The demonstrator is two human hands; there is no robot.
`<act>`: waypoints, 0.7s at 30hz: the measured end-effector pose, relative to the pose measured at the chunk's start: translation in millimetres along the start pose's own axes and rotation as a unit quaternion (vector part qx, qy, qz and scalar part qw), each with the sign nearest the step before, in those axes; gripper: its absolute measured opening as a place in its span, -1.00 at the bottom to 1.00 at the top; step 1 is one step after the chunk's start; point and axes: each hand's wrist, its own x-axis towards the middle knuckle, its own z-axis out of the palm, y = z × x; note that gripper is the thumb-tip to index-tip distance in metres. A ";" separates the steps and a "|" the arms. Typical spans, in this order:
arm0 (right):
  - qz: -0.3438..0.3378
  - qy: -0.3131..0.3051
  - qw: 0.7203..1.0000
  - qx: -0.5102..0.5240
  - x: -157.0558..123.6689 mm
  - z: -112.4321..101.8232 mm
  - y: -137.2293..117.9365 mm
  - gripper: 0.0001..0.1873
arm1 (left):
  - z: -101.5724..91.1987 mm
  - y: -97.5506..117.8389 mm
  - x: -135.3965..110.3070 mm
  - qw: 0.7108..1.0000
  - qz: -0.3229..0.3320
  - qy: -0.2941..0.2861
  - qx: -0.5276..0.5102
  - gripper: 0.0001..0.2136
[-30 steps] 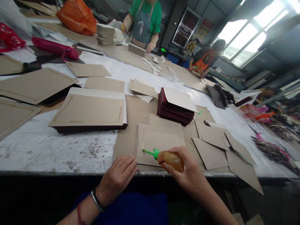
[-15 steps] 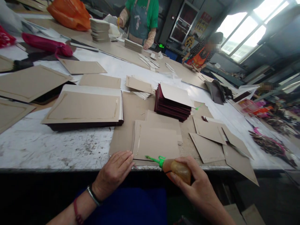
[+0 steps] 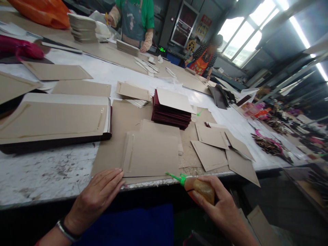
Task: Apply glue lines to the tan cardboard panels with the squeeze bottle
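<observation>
My right hand [image 3: 215, 198] is wrapped around an amber glue bottle [image 3: 203, 191] with a green nozzle. The nozzle tip is by the near edge of the top cardboard sheet [image 3: 153, 153], close to its right corner. A glue line shows along that sheet's left side. My left hand [image 3: 99, 189] lies with fingers stretched out and together, fingertips at the sheet's near left corner. Under and behind the sheet are more grey-brown sheets [image 3: 162, 127], slightly fanned out.
A stack of dark-red-edged boards [image 3: 171, 112] stands behind the sheets. To the left is a thick pile with a glue-lined board [image 3: 56, 118] on top. Loose glued boards [image 3: 211, 155] overlap at right, one jutting over the table edge. Two co-workers [image 3: 135, 25] [image 3: 203, 59] stand across the table.
The nozzle tip has moved rightward along the sheet's near edge, toward its right corner. My left hand stays at the left corner. The camera view has swung to the right.
</observation>
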 end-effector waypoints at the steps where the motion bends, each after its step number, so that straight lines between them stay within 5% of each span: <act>1: 0.005 0.005 1.000 -0.001 -1.2 -2.3 4.2 -0.74 | 0.4 -0.4 -0.4 1.000 0.005 -0.001 0.001 -0.81; 12: 0.012 0.091 0.996 -0.013 -2.6 -12.1 23.7 -0.74 | 8.3 -4.8 -15.5 1.000 0.012 -0.008 -0.022 -0.75; 21: -0.035 0.130 0.991 0.023 72.7 1.6 34.9 -0.68 | 20.0 -6.4 -34.4 0.998 -0.056 -0.017 -0.029 -0.73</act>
